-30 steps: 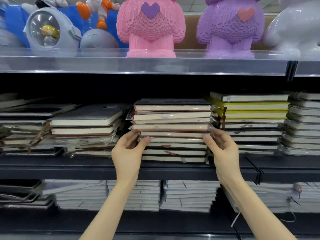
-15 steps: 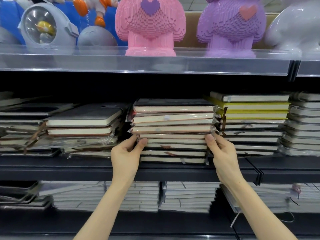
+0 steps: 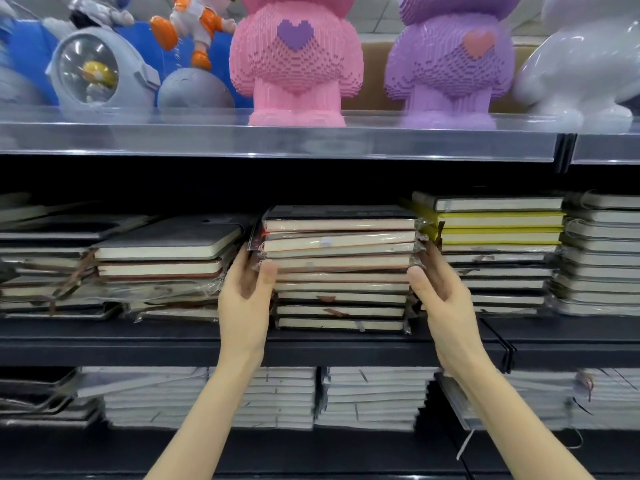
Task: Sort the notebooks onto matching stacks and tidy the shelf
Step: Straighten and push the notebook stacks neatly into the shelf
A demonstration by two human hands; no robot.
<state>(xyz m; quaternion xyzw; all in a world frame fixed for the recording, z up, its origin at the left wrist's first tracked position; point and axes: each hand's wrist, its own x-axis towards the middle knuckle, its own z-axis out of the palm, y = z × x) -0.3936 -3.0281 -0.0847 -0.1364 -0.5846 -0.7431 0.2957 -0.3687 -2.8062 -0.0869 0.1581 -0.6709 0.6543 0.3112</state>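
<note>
Both hands clasp the upper part of the middle stack (image 3: 341, 268) of notebooks from either side. The left hand (image 3: 246, 294) presses its fingers against the stack's left end, thumb (image 3: 267, 273) lying on the front edge under the wrapped notebooks. The right hand (image 3: 439, 289) mirrors it at the right end, its thumb on the front edge and its fingers reaching back along the side. The top wrapped notebooks (image 3: 337, 242) sit between the two hands, slightly skewed over the lower ones (image 3: 341, 306), which rest on the dark shelf (image 3: 138, 341) just below the wrists.

Left of the left hand, just beside it, lies a lower, untidy pile (image 3: 162, 265) with a grey-covered book on top. Right of the right hand stands a taller stack with yellow notebooks (image 3: 495, 225) near its top, close to the fingers. Beneath the forearms, on the shelf under, are rows of pale notebooks (image 3: 374, 400). Above the hands, a pink figure (image 3: 296, 60) and a purple figure (image 3: 450, 60) stand on the clear upper shelf (image 3: 277, 140).
</note>
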